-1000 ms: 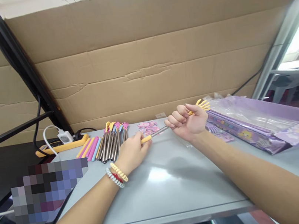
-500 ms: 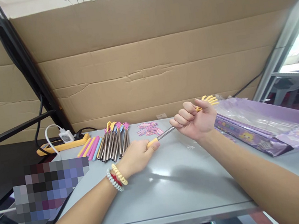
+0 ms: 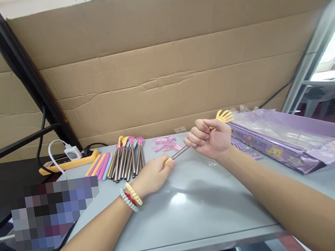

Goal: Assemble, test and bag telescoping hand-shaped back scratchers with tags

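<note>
- Shifted leftward since the earlier frame: the right hand (image 3: 212,139) and yellow hand-shaped head (image 3: 225,116).
- Fingers of the left hand (image 3: 153,176) close round the yellow handle (image 3: 168,160); right fingers curl tightly round the metal rod (image 3: 180,153), above the desk (image 3: 200,221).
- Keeping handle and rod aligned should limit bending.

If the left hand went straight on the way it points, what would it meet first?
Beyond the metal rod it grips, the left hand would likely meet the right hand, closed around that same rod; depth is unclear.
</note>
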A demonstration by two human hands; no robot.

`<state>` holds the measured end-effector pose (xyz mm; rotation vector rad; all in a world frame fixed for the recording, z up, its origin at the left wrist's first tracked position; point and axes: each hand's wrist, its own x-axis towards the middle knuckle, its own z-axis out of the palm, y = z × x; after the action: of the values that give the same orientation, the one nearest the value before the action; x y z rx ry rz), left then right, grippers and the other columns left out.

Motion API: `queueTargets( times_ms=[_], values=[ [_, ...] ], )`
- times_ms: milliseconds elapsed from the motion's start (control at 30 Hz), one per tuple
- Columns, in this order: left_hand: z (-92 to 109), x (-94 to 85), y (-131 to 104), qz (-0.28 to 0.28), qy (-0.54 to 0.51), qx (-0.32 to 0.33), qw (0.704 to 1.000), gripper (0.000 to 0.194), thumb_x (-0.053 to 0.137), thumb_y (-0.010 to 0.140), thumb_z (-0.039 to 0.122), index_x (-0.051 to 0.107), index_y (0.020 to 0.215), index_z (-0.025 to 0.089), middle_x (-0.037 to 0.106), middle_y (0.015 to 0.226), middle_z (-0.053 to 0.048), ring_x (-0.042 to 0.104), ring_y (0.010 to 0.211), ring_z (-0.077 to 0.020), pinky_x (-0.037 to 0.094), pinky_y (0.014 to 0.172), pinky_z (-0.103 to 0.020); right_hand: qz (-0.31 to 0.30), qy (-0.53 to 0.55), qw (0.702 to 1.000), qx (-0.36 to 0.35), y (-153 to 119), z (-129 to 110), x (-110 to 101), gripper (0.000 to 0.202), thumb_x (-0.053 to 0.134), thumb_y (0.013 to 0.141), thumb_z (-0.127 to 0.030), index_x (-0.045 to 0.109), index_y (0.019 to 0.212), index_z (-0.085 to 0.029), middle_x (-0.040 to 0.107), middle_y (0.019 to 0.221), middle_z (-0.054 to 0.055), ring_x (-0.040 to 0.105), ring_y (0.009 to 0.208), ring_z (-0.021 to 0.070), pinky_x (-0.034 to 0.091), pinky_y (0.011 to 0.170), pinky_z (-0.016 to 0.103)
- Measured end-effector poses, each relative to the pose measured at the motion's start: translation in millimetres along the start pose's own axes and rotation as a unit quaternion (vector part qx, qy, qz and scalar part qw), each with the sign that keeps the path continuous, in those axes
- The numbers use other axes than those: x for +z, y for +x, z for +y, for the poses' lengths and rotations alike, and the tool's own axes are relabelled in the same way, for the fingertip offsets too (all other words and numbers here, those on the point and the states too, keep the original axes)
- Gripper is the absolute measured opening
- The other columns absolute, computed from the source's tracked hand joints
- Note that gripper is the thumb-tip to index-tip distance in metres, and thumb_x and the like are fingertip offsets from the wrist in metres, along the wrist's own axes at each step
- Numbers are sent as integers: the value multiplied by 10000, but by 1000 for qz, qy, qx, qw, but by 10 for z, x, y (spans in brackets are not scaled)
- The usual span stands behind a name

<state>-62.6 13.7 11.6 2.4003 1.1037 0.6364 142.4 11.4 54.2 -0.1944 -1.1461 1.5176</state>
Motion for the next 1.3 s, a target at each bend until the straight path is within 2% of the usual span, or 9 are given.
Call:
queueTargets(
  times_ms=[167, 267, 433, 567, 667, 933, 1100, 1200, 1300],
  values=[
    [41, 4, -32, 66, 105, 21, 992, 281, 291, 923, 426, 474, 881, 217, 515, 661, 1, 486, 610, -170, 282, 563, -274, 2, 6, 1000, -14, -5, 36, 43, 441, 531, 708, -287, 146, 524, -178, 104, 439, -59, 206, 391, 80, 273, 484, 278],
    [65, -24, -41, 81, 104, 35, 991, 265, 304, 923, 410, 470, 861, 213, 494, 650, 7, 471, 604, -163, 277, 570, -270, -13, 0, 1000, -22, -16, 1, 71, 452, 531, 706, -301, 136, 525, -178, 98, 438, -60, 176, 397, 79, 254, 480, 278],
    [82, -59, -39, 1, -62, 58, 996, 331, 345, 907, 439, 388, 684, 198, 360, 584, 38, 349, 546, -112, 264, 536, -252, -62, -16, 998, -13, -33, -56, 86, 468, 538, 708, -330, 130, 532, -182, 64, 441, -70, 125, 393, 73, 221, 463, 274],
    [67, -28, -23, -111, -259, 3, 960, 384, 403, 857, 545, 407, 712, 190, 303, 562, 63, 255, 482, -78, 221, 458, -227, -97, -23, 995, -7, -44, -81, 86, 477, 549, 709, -353, 136, 536, -189, 61, 448, -76, 104, 392, 71, 214, 453, 273],
    [46, 3, -14, -154, -316, -31, 936, 418, 421, 825, 602, 432, 770, 188, 273, 543, 83, 209, 453, -67, 184, 425, -214, -108, -18, 994, -6, -44, -79, 91, 482, 552, 707, -358, 135, 536, -187, 68, 442, -76, 101, 390, 71, 210, 448, 267],
    [-8, 3, 34, -56, -196, -5, 979, 395, 440, 841, 547, 446, 728, 169, 417, 644, 42, 348, 574, -87, 287, 528, -226, -43, -15, 998, -36, -12, -21, 28, 435, 521, 699, -321, 147, 526, -181, 97, 435, -65, 141, 387, 77, 213, 449, 253],
    [0, -25, 38, 7, -117, 3, 993, 396, 407, 855, 536, 454, 713, 170, 395, 652, 34, 345, 611, -107, 270, 545, -243, -26, -6, 997, -74, -1, -82, -22, 421, 515, 697, -302, 150, 525, -179, 93, 439, -64, 137, 396, 80, 215, 454, 252],
    [34, -39, 29, 10, -139, 8, 990, 412, 386, 864, 543, 407, 682, 175, 344, 633, 40, 311, 593, -100, 251, 534, -242, -31, -4, 996, -79, -10, -107, -14, 424, 511, 709, -300, 146, 529, -179, 82, 446, -66, 110, 399, 77, 204, 448, 251],
    [87, -55, 20, -16, -198, 6, 980, 448, 415, 843, 569, 354, 634, 177, 286, 595, 51, 250, 545, -82, 212, 496, -233, -36, 3, 996, -82, -29, -115, 22, 424, 510, 710, -298, 143, 534, -183, 72, 449, -71, 76, 403, 73, 186, 434, 252]
  ],
)
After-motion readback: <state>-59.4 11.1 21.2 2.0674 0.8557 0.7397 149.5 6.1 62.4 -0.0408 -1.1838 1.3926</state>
